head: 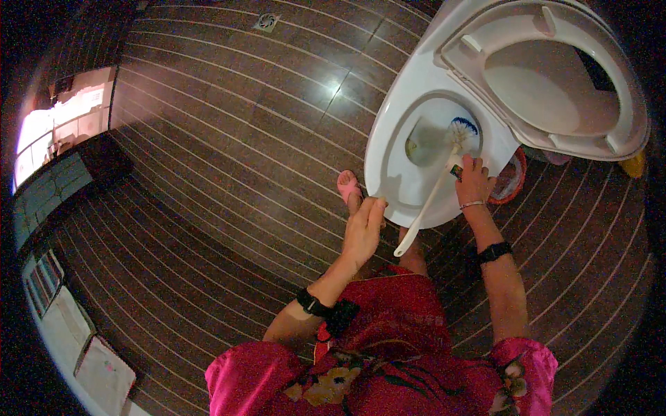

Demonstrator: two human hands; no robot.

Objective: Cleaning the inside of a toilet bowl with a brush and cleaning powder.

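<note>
A white toilet brush (430,208) slants across the toilet bowl (395,171). Its head, white bristles with a blue edge, is inside the bowl, and the handle's end juts past the front rim. My right hand (476,182) is at the brush's neck, fingertips closed about a small dark green label or tag (456,171) there. Whether the tag is fixed to the brush is unclear. Left of the handle, my left hand (366,226) hovers by the front rim with curled fingers; nothing shows in it. Water stands in the bowl. The toilet seat (632,114) and lid are raised.
A red-rimmed bin (522,169) with a liner stands right of the toilet, partly hidden. Something yellow (633,164) lies beyond it. A floor drain (267,22) is set in the brown striped tiles. My pink-slippered foot (347,186) is beside the toilet base.
</note>
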